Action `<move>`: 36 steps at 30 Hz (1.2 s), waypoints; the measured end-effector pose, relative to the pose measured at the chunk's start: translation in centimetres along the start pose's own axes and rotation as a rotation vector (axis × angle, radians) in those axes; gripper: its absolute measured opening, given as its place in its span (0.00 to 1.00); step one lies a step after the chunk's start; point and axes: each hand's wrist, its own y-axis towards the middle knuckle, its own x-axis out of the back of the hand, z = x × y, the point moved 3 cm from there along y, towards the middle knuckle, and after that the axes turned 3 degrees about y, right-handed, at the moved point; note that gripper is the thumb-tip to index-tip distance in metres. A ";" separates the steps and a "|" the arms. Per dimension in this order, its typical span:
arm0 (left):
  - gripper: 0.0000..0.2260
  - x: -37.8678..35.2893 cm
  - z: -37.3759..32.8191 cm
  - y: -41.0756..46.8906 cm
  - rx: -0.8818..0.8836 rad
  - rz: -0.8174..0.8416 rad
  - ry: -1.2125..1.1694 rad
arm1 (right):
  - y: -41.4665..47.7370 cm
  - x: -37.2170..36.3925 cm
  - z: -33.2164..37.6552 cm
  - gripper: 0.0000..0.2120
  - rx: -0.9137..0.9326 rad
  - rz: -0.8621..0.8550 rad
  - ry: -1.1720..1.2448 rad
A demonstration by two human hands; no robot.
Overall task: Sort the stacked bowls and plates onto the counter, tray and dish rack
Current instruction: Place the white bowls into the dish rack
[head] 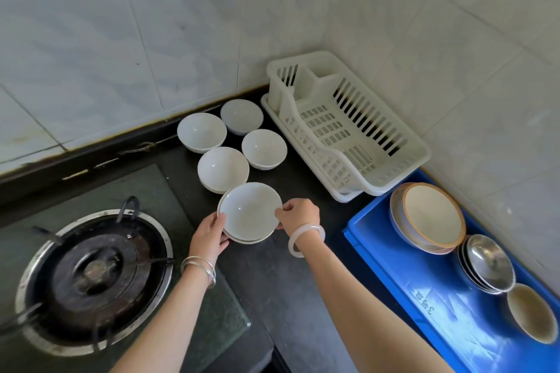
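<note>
Near left, in the counter (288, 281): gas burner (94, 275). Near right: blue tray (394, 266) with bowls (433, 218) and steel plates (488, 263). Between, over the counter: stack of shallow plates (250, 215), left hand (212, 232) gripping its left edge with curled fingers, right hand (300, 213) pinching the right rim. Behind: four white bowls (222, 168). Farthest, in the corner: dish rack (419, 145).

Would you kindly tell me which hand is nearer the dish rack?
Right. The right hand holds the stacked bowls' edge facing the dish rack; the left hand holds their opposite edge.
</note>
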 end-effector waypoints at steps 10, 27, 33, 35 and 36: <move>0.11 0.8 0.5 1.4 -0.001 0.053 0.067 | 1.0 -0.4 -0.5 0.06 -0.058 0.005 -0.030; 0.11 -0.6 -1.9 0.6 -0.055 -0.036 0.060 | 1.1 -1.0 -2.0 0.16 -0.249 0.295 0.463; 0.08 -6.1 -7.3 -0.2 -0.122 0.062 0.052 | 2.1 5.3 0.4 0.08 -0.060 0.169 0.632; 0.07 -9.0 -9.7 0.1 -0.154 0.117 0.082 | 3.0 7.9 1.7 0.06 -0.011 0.119 0.673; 0.06 -10.5 -10.9 0.2 -0.179 0.136 0.101 | 3.6 9.1 2.3 0.05 0.004 0.099 0.699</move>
